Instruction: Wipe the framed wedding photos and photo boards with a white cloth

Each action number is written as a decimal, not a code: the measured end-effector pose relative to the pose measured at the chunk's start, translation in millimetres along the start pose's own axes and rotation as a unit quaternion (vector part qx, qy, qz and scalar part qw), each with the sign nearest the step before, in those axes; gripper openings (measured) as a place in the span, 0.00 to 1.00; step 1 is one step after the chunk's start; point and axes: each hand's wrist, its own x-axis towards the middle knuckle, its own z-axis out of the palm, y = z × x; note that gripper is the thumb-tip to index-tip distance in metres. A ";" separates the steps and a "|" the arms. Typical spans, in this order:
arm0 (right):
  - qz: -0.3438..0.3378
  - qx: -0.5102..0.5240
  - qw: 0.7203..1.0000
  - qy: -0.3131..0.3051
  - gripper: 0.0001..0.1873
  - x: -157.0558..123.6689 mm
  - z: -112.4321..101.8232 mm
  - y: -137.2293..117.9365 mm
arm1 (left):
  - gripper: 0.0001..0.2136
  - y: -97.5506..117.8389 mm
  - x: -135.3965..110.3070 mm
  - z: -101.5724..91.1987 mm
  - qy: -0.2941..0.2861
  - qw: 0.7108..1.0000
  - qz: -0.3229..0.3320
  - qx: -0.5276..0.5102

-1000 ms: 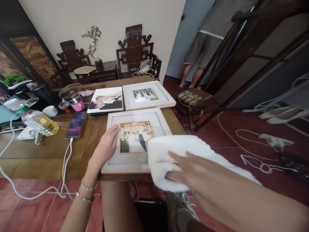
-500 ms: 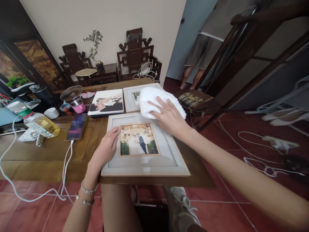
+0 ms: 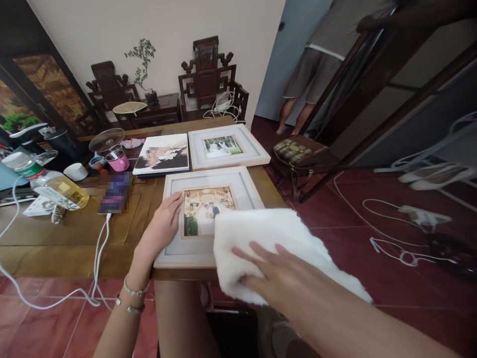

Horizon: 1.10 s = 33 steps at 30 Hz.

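Note:
A light wooden picture frame (image 3: 194, 184) with a wedding photo lies flat at the near edge of the wooden table (image 3: 74, 223). My left hand (image 3: 162, 228) rests flat on its left side, fingers stretched out over the mat. My right hand (image 3: 276, 273) presses flat on a fluffy white cloth (image 3: 268, 238) that covers the frame's lower right part and hangs past the table edge. A second framed photo (image 3: 227, 146) and an unframed photo print (image 3: 162, 155) lie further back.
A phone (image 3: 115, 193) with a white charging cable (image 3: 100, 248), an oil bottle (image 3: 55, 189), a pink cup (image 3: 119, 161) and a small fan sit on the table's left. Carved chairs stand by the wall. Another person (image 3: 316, 64) stands by the doorway. Cables lie on the red floor.
My right hand swept the white cloth from the frame's near right corner up to its far edge, then back down to the near right corner. My left hand stayed put.

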 end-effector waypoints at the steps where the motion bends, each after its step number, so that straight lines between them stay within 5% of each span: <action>1: 0.002 0.010 1.000 0.010 0.24 -7.5 0.5 -3.3 | 0.19 0.0 -0.1 -0.3 -0.001 1.000 0.001 -0.001; 6: 0.087 0.034 0.992 0.091 0.39 -8.3 -30.3 27.5 | 0.18 -0.3 -0.3 -1.1 -0.004 1.000 0.001 0.004; 9: 0.167 -0.059 0.975 0.133 0.36 27.9 -55.2 72.3 | 0.18 -0.5 -0.2 -0.3 -0.001 1.000 0.001 0.011; 12: 0.144 -0.147 0.953 0.224 0.29 71.5 -59.4 111.9 | 0.18 -0.8 -0.2 0.4 0.001 1.000 -0.001 0.015; 17: 0.059 -0.148 0.981 0.115 0.30 106.9 -22.6 133.4 | 0.19 -1.0 0.2 -0.1 -0.003 1.000 -0.005 0.010; 21: 0.054 -0.120 0.988 0.085 0.27 99.4 -5.3 117.3 | 0.19 -0.8 0.7 -0.2 -0.003 1.000 -0.003 0.008; 28: 0.005 -0.067 0.997 0.023 0.22 39.8 -24.4 37.5 | 0.19 -0.1 0.6 1.2 0.007 1.000 0.002 0.018; 33: -0.034 -0.047 0.991 0.119 0.13 1.4 -2.8 -9.3 | 0.19 0.1 0.6 0.2 -0.003 1.000 0.001 0.019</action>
